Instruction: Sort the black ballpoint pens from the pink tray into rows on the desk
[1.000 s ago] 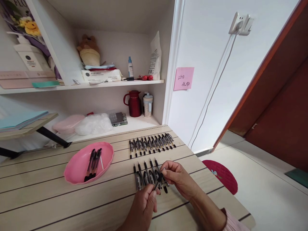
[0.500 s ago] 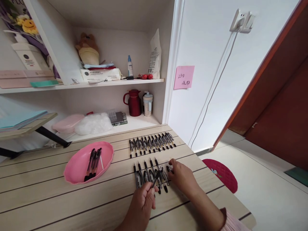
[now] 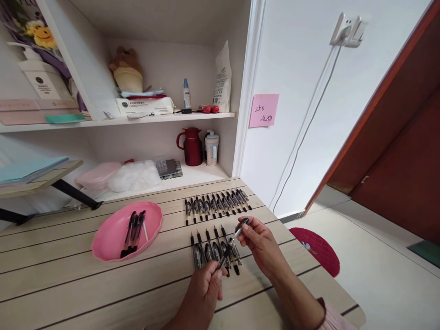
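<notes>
My left hand [image 3: 203, 289] is closed round the lower part of a black gel pen [image 3: 226, 255], whose bare tip slants up to the right. Pinched in my right hand [image 3: 260, 244] is a clear pen cap with a black end [image 3: 242, 224], close to that tip; whether the two touch is hard to tell. Beneath both hands lies a near row of uncapped pens and loose caps [image 3: 207, 250], partly covered by my left hand. Farther back, another row of pens and caps [image 3: 216, 205] is laid out side by side.
Several capped pens [image 3: 134, 231] and a thin white stick lie in a pink scalloped tray [image 3: 101, 250] on the left of the slatted table [image 3: 137, 293]. Behind the table is a shelf with a red jug [image 3: 193, 147] and a cup [image 3: 211, 149]. A red stool [image 3: 319, 250] stands at the right.
My right hand has lifted a pen cap off the table and turned it toward the pen tip. My left hand holds the pen in nearly the same place.
</notes>
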The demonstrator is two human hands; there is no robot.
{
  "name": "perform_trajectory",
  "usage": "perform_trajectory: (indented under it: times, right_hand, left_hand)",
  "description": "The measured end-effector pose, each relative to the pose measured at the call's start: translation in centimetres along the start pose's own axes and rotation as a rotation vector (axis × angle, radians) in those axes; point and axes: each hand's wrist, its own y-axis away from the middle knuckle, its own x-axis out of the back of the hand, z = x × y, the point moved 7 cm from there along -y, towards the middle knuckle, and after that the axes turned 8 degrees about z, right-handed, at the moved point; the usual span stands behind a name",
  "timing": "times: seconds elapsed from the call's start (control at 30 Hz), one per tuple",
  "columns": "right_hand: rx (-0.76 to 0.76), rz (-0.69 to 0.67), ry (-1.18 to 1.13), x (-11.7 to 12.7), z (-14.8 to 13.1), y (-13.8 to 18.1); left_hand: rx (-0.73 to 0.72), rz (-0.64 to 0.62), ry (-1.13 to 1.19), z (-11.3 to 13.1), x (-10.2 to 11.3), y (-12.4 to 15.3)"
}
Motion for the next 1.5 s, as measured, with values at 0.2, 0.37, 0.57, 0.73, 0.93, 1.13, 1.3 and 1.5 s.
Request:
perform_trajectory:
  times: [0.2,0.37,0.57,0.73,0.93,1.13,1.3,1.5]
  right_hand:
    - [-0.023,-0.102,0.118,-1.1,0.8,0.5]
    - [-0.067,-0.194,0.191,-1.8,1.9,1.1]
    - [-0.072,-0.242,0.254,-2.2,2.4,1.6]
    - [-0.075,-0.237,0.212,-2.3,2.5,1.9]
    - [-0.085,-0.218,0.224,-2.5,2.9,2.0]
    - [-0.052,-0.181,0.19,-2.1,2.5,1.8]
    - [-0.044,-0.119,0.244,-0.6,2.1,1.4]
    - [-0.008,-0.061,0.319,0.2,1.8,0.9]
  left_hand:
    - [0.012,-0.005,0.001,0.3,0.1,0.0]
    - [0.016,0.007,0.003,0.3,0.1,0.1]
    - [-0.006,0.005,0.006,0.2,-0.1,0.1]
    - [-0.044,0.009,-0.04,0.7,0.1,0.2]
    - [-0.042,0.014,-0.046,1.0,0.3,0.2]
    - [-0.088,0.142,-0.014,2.3,2.4,-0.3]
    - [-0.11,0.469,-0.241,3.3,10.2,-1.8]
    - [0.204,0.614,-0.831,0.7,20.9,-3.6]
